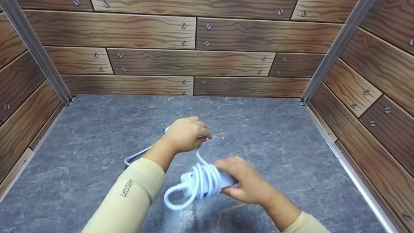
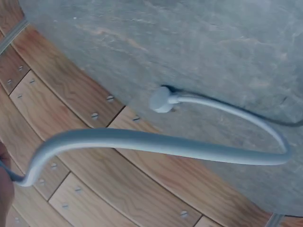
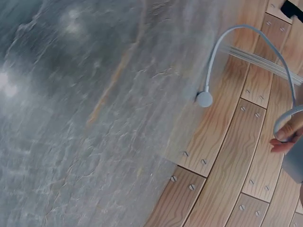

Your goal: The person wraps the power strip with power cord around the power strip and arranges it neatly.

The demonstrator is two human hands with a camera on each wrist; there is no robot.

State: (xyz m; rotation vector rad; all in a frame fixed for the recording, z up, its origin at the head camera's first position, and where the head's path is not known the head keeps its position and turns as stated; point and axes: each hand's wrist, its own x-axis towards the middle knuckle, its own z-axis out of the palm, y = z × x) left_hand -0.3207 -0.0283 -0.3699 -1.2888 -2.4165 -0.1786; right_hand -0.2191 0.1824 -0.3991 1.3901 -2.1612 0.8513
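Observation:
A pale power strip [image 1: 228, 179] has its cord [image 1: 207, 181] wound round it in several turns, and one loop sticks out at its left end. My right hand [image 1: 244, 179] grips the strip's right end, thumb below and fingers above. Up and to the left, my left hand [image 1: 187, 134] pinches the cord where it runs up from the coil. Past that hand the loose cord bends over the table to a round plug [image 2: 162, 100], lying on the surface. In the head view the left hand mostly hides the plug. Only a little of the power strip [image 3: 296, 163] enters the right wrist view.
The grey marbled tabletop [image 1: 268, 129] is bounded by wood-plank-patterned walls [image 1: 155, 61] at the back and both sides. Metal corner posts [image 1: 336, 48] stand at the back. A small black object [image 3: 292, 10] shows at the right wrist view's upper corner.

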